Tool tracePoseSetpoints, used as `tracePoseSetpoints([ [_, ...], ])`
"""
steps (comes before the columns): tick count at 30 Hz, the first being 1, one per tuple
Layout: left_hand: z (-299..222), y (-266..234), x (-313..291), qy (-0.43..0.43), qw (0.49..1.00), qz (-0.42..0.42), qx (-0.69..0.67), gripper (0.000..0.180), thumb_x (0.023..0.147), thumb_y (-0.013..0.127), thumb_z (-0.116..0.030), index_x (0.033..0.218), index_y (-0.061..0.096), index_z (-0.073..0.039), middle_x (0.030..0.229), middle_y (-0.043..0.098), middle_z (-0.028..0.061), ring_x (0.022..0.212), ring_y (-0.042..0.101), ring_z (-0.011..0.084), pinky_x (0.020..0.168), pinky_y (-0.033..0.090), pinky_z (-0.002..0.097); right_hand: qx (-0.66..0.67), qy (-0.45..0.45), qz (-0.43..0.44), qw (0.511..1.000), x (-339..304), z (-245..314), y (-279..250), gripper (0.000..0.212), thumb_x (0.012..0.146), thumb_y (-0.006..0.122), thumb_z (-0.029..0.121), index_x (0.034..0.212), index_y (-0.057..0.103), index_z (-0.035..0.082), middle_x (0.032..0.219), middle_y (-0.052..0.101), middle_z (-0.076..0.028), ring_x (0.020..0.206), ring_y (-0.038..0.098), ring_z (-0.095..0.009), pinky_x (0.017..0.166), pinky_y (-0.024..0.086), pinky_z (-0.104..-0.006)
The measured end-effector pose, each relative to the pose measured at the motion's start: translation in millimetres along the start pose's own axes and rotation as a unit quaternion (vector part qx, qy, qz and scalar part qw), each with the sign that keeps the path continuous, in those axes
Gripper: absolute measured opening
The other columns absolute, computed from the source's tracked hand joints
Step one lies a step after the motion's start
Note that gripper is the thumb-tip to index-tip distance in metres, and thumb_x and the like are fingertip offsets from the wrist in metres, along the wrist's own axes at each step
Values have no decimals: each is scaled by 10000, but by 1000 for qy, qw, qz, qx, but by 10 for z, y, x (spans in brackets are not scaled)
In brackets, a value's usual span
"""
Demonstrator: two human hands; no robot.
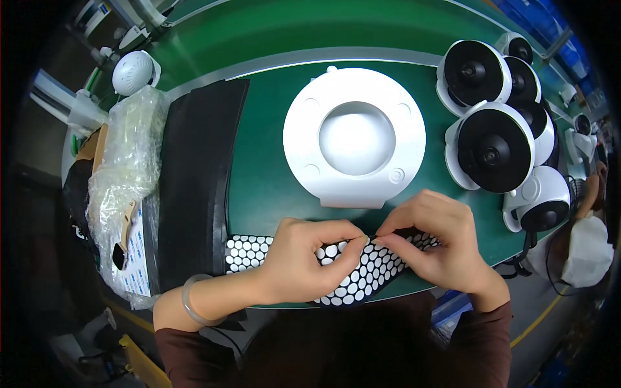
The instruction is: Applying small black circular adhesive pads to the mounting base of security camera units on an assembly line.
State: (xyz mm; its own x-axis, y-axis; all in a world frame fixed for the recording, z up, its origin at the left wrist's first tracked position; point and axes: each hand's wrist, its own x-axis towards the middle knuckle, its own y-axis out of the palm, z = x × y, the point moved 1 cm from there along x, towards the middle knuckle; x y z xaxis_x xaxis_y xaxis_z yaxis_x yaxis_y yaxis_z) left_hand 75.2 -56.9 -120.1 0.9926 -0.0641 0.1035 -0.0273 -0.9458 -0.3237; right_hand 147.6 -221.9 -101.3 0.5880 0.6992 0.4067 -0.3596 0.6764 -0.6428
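A black sheet covered with round white dots (pixel 374 268) lies at the near edge of the green table, its right part bent up a little. My left hand (pixel 304 255) is closed, thumb and forefinger pinched at the sheet's far edge. Close beside it, my right hand (pixel 446 236) pinches the same edge, fingertips almost touching those of the left. Whether a single dot is between the fingertips is too small to tell. Just beyond my hands rests a round white plastic housing (pixel 303 139) with a wide circular recess in its middle.
Several white camera units with black fronts (pixel 495 145) crowd the table's right side. To the left lie a stack of black sheets (pixel 197 174) and clear plastic wrapping (pixel 132 149). A white rounded device (pixel 134 72) stands at the far left. The green table (pixel 262 168) has a raised rim behind.
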Motion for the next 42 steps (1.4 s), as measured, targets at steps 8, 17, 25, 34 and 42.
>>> tracePoseSetpoints([
  [8,23,-14,19,-62,996,13,-70,80,732,574,-65,753,612,3,632,605,78,553,557,111,523,422,216,-53,-36,14,998,8,25,17,115,615,655,44,698,577,56,685,566,-35,594,541,-208,512,433,-289],
  [17,-1,-44,41,-43,998,11,-36,92,727,575,-68,758,608,13,644,609,89,560,574,126,535,436,224,-53,-66,32,996,63,34,-5,116,627,636,20,722,571,28,682,560,-59,606,547,-217,519,439,-278],
  [25,48,27,34,11,1000,-1,19,83,735,566,-75,735,598,1,637,596,109,541,587,235,497,448,264,49,94,-109,988,513,260,-446,74,773,531,38,787,532,-35,980,572,-191,905,561,-193,807,409,-264],
  [34,110,33,20,61,998,-26,3,60,714,571,-68,732,590,-14,600,580,97,474,553,233,435,423,279,59,186,-22,980,753,183,-474,96,739,610,77,742,566,-7,711,570,-42,628,509,-52,617,407,-158],
  [42,123,9,5,27,999,11,38,58,702,594,-42,744,607,-4,660,613,103,566,608,205,521,469,253,22,218,-6,976,788,204,-485,100,750,598,87,731,562,-3,669,546,-26,581,486,-54,565,381,-152],
])
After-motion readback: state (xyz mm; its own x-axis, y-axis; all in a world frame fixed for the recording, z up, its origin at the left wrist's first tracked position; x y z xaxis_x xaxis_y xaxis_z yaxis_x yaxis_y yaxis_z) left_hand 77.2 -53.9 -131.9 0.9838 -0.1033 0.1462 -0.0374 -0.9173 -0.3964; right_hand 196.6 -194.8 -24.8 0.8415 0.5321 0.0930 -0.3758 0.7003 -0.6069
